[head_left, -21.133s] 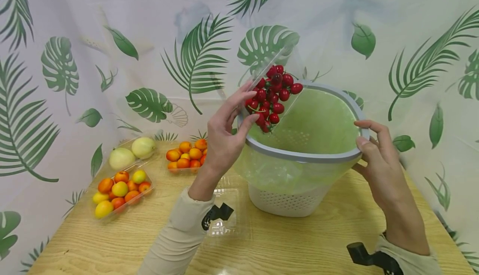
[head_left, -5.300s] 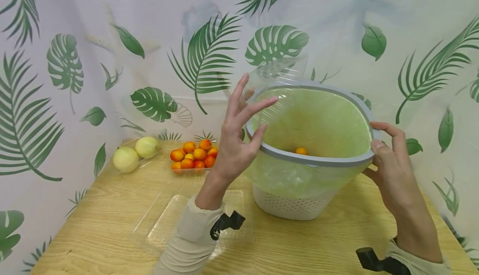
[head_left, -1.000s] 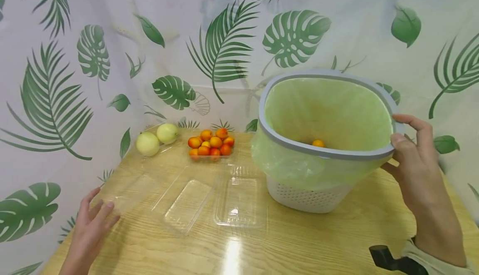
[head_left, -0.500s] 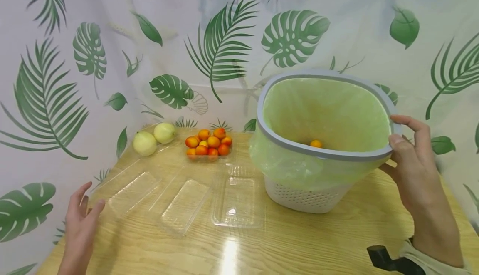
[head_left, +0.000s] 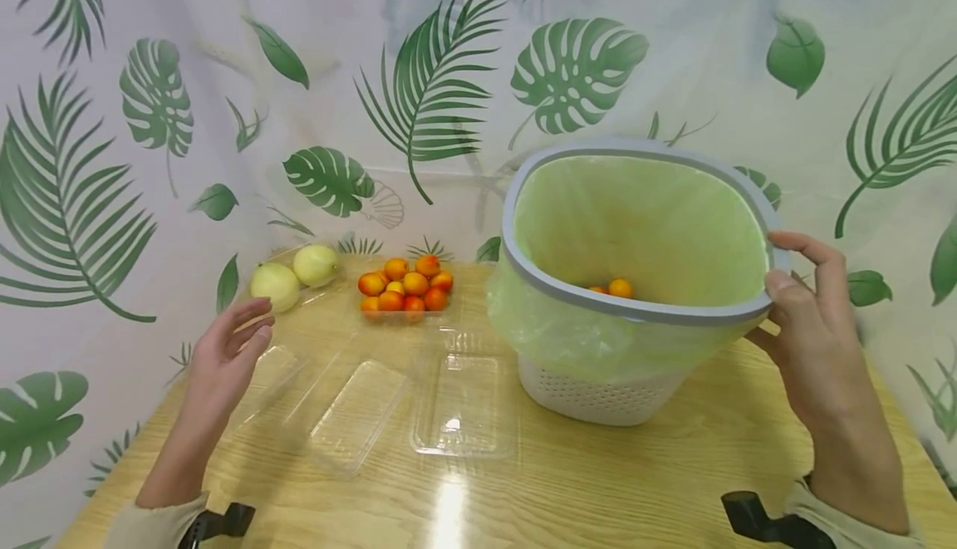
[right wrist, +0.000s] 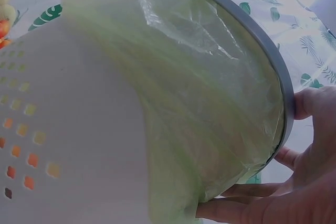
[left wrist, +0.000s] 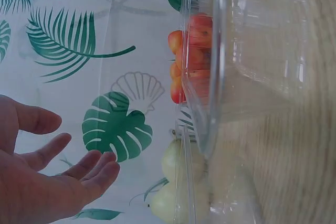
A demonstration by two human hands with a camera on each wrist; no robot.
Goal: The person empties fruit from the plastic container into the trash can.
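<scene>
Emptying looks mostly done: three clear trays (head_left: 359, 412) lie empty, apricots (head_left: 619, 287) sit inside the tilted lined bin (head_left: 635, 308) gripped at its 3 o'clock rim by the right hand (head_left: 811, 325), while the left hand (head_left: 224, 358), fingers loosely apart, hovers near the melon tray (head_left: 295, 275) and apricot tray (head_left: 404, 291) at 11 o'clock.

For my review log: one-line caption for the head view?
Right hand grips the tilted grey-rimmed white basket with green liner; open left hand hovers over clear plastic trays.

Tilted green-lined bin (head_left: 598, 383), fruit inside
</scene>
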